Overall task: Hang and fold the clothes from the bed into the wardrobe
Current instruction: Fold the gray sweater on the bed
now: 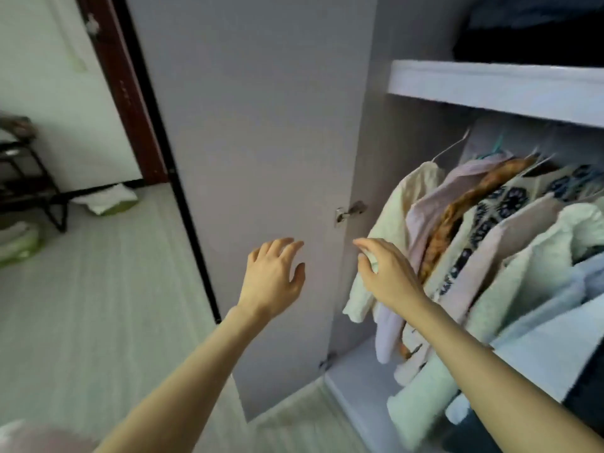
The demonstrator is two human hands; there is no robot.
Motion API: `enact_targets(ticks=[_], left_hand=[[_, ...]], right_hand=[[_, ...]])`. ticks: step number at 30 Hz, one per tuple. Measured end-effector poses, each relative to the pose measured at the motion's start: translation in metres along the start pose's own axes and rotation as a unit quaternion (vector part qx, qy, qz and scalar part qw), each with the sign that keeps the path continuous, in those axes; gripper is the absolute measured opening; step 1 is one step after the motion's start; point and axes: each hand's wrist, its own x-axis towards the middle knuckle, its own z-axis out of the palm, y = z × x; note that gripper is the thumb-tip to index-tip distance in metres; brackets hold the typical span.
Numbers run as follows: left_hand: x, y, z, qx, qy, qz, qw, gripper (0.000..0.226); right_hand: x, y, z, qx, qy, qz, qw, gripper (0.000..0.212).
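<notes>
- Head view: both bare arms reach out toward the open wardrobe (496,89), and neither hand carries anything.
- The left hand (273,276) is held up in front of the inner face of the open grey door (261,142), fingers spread and loosely straight, thumb out to the side. Whether the fingertips touch the panel I cannot tell.
- The right hand (385,273) is raised just beside the hanging clothes (474,243), fingers relaxed and a little bent, pointing toward the door hinge (349,212). It grips nothing; the back of the hand overlaps the nearest sleeve, and contact is unclear.
- The clothes hang in a packed row under the wardrobe shelf (490,83): a cream garment (398,217) at the near end on a wire hanger (452,147), then a pale lilac one, an orange-brown patterned one, a white piece with dark blue flower motifs (510,204), and pale green and light blue ones further right.
- Dark folded fabric (529,34) sits above the shelf.
- To the left of the door, a dark metal rack (36,188) stands against the wall, with a white and green bundle (108,199) on the pale floor (98,305) beside it.
- The bed is not in view.
</notes>
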Motion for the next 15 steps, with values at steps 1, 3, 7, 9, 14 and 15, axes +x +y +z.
enact_targets(ticks=[1, 3, 7, 9, 14, 15], left_hand=[[-0.028, -0.027, 0.0, 0.014, -0.011, -0.043, 0.999, 0.043], [-0.072, -0.068, -0.003, 0.03, -0.022, -0.104, 0.994, 0.042], [-0.16, -0.149, -0.022, 0.058, -0.026, -0.273, 0.96, 0.04], [-0.197, -0.183, -0.035, 0.066, -0.025, -0.351, 0.934, 0.042], [-0.261, -0.277, -0.076, 0.077, 0.016, -0.485, 0.871, 0.042], [-0.268, -0.294, -0.083, 0.077, 0.024, -0.501, 0.862, 0.042]], right_hand=[[-0.008, -0.011, 0.034, 0.011, -0.039, -0.009, 0.999, 0.028], [-0.022, -0.029, 0.089, 0.023, -0.112, -0.032, 0.993, 0.028], [-0.045, -0.085, 0.199, 0.062, -0.29, -0.109, 0.949, 0.028], [-0.048, -0.117, 0.242, 0.074, -0.341, -0.131, 0.928, 0.028], [-0.035, -0.205, 0.346, 0.074, -0.445, -0.181, 0.874, 0.029], [-0.03, -0.222, 0.365, 0.071, -0.455, -0.186, 0.868, 0.029]])
